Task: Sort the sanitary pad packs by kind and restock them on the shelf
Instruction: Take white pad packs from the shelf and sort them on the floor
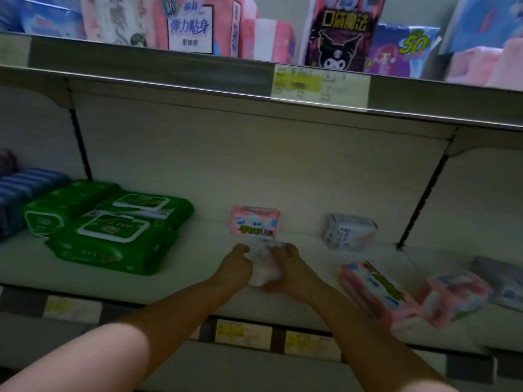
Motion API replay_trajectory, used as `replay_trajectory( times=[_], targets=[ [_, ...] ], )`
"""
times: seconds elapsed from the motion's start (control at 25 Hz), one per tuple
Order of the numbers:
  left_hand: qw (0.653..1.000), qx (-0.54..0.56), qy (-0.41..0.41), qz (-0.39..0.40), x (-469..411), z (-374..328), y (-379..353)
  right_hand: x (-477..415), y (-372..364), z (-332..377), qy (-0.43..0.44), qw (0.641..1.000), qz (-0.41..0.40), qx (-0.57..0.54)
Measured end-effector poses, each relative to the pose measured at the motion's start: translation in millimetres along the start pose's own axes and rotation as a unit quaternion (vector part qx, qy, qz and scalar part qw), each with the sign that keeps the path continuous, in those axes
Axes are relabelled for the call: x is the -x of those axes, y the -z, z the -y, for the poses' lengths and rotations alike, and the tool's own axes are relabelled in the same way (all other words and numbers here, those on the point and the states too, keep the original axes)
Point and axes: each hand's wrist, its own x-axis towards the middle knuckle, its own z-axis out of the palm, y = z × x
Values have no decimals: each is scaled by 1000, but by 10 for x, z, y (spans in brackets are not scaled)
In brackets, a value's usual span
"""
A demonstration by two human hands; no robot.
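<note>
Left hand (236, 265) and right hand (285, 267) both grip small pale pad pack (264, 267) on shelf (198, 267), just before standing pink pack (254, 224). Placing step. Next likely: stand pack up, let go.

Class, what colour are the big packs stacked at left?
Big plastic packs are green; head view.

Pink pack (189, 26): read "弹力贴身" | black pack (339, 32): read "口袋魔法" | blue pack (407, 49): bore "50" | price tag (319, 83): print was illegible
</note>
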Motion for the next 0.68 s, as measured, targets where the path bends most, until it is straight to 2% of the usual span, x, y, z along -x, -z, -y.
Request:
replay_trajectory(
  times=[0.12, 0.24, 0.28, 0.36, 0.44, 0.48, 0.56, 0.68],
  targets=[
    [999, 42, -25, 0, -14, -21, 6, 56, 147, 18, 29, 998, -29, -47],
    [990, 110, -60, -57, 53, -128, 69, 202, 413, 35, -6, 970, -83, -230],
    [987, 123, -68, -73, 78, -180, 86, 255, 515, 23, -25, 947, -95, -305],
    [984, 134, -90, -75, 188, -313, 83, 381, 707, -14, -43, 877, -85, -471],
    [981, 163, -103, -38, 365, -464, 21, 594, 889, -12, -21, 805, -64, -589],
    [977, 186, -106, -9, 452, -526, -21, 707, 963, -8, -11, 784, -56, -618],
    [964, 232, -118, 61, 621, -641, -136, 938, 1087, -30, -3, 771, -46, -635],
    [940, 288, -142, 119, 948, -810, -371, 1330, 1212, -182, 6, 784, -33, -620]
  ],
)
